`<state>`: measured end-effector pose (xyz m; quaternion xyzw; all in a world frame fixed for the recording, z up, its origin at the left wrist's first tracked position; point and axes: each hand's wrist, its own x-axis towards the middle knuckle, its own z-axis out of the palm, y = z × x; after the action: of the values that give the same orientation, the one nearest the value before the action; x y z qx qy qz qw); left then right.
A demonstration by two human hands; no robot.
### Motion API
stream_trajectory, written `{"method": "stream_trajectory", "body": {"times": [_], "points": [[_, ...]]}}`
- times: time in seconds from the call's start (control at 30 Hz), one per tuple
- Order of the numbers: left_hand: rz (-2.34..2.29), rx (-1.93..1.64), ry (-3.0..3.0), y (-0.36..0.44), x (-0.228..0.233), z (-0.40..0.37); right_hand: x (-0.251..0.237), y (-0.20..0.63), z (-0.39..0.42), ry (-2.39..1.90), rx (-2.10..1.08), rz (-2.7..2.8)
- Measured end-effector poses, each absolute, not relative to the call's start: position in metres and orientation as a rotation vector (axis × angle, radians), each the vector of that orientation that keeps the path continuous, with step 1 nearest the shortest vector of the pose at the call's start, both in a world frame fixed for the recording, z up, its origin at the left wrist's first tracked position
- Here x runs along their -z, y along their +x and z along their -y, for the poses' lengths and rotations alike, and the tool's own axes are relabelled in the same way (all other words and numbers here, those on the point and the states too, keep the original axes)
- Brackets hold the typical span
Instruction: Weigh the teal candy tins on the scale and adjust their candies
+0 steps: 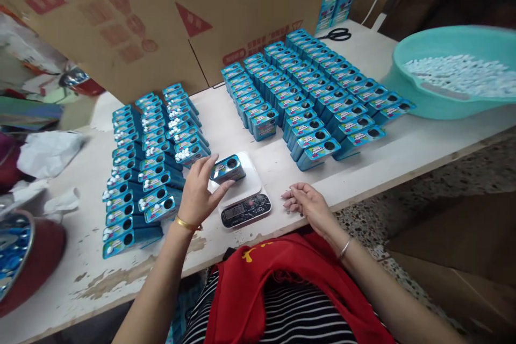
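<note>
A blue box [228, 168] with a dark round hole in its top sits on the white kitchen scale [246, 193]. My left hand [201, 188] is around the box's left end, thumb and fingers spread apart; whether they touch it is hard to tell. Right of the scale, my right hand [308, 204] hovers low over the table with its fingers curled and thumb pressed in. What it holds, if anything, is hidden. Left of the scale stand rows of similar blue boxes [155, 161], many with small white balls on top.
More rows of blue boxes [306, 91] stand to the right, before a large cardboard box [161, 21]. A turquoise basin [439, 102] with white pellets is at the right edge. Black scissors [338, 35] lie behind. A red bowl [44, 247] holds blue wrapped items at left.
</note>
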<state>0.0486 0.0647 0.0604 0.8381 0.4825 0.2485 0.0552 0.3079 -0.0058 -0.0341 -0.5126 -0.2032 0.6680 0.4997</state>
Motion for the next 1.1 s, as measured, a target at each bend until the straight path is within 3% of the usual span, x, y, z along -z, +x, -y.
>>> {"method": "stream_trajectory", "body": {"times": [0.23,0.47,0.83,1.1], "points": [[-1.471,-0.825,2.463,0.053,-0.052,-0.068,0.018,0.301,0.003,-1.155,-1.700,0.369],[-1.272,-0.751,2.885,0.074,-0.074,-0.057,-0.035,0.260,-0.019,-0.753,-1.901,0.134],[-1.208,-0.752,3.080,0.070,-0.094,-0.044,-0.044,0.239,-0.026,-0.694,-1.903,0.151],[-1.245,-0.659,3.010,0.071,-0.070,-0.048,-0.044,0.244,-0.026,-0.758,-1.865,0.147]]}}
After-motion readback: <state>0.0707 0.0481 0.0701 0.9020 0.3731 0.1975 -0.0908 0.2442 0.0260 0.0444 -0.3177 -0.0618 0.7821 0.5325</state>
